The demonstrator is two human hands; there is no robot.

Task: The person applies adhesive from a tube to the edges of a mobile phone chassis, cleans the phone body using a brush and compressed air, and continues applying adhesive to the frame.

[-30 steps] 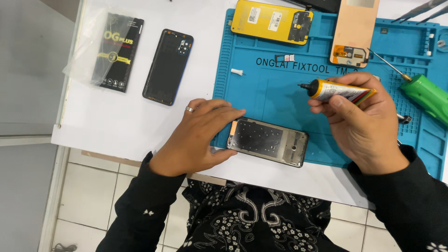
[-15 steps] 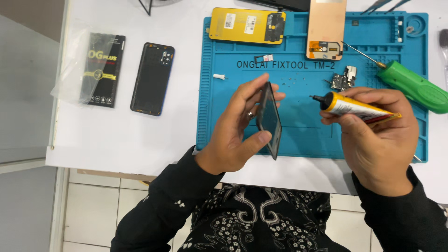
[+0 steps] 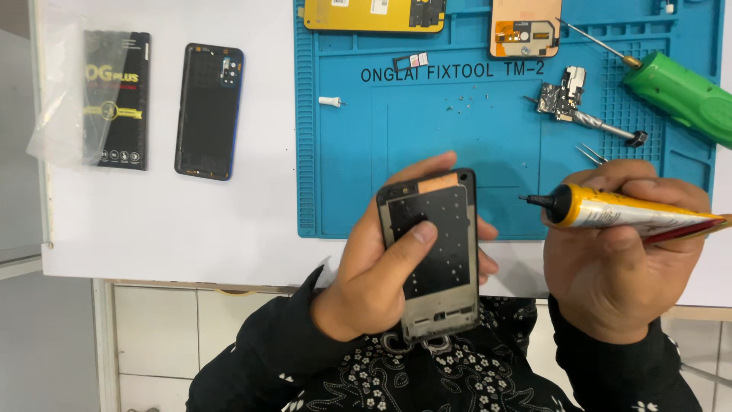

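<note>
the left hand (image 3: 381, 267) holds a phone frame (image 3: 433, 252) upright over the near edge of the white desk (image 3: 191, 229), its inner face turned toward the camera. the fingers wrap behind the frame and show along its right edge, while the thumb (image 3: 415, 236) presses flat on the dark inner plate; the grip is closed firmly around it. the frame is grey-rimmed, with a small orange patch near its top edge, and it overlaps the lower border of the blue repair mat (image 3: 488, 137).

the right hand (image 3: 618, 267) is curled shut around a yellow glue tube (image 3: 625, 212), which lies nearly level with its black nozzle (image 3: 537, 201) pointing left toward the frame. nozzle and frame are near each other but apart.

on the mat, farther back, lie a yellow-backed phone body (image 3: 374, 14) at the top edge, an orange-tinted screen part (image 3: 524, 27), a small circuit board (image 3: 560, 95) with a metal tool beside it, a green-handled screwdriver (image 3: 679, 95) at the right, and a tiny white piece (image 3: 329, 101) near the mat's left border. left of the mat, on the bare desk, rest a black back cover (image 3: 207, 111) and, well apart from it, a black packet in a clear sleeve (image 3: 110, 99). dark patterned sleeves cover both forearms.
</note>
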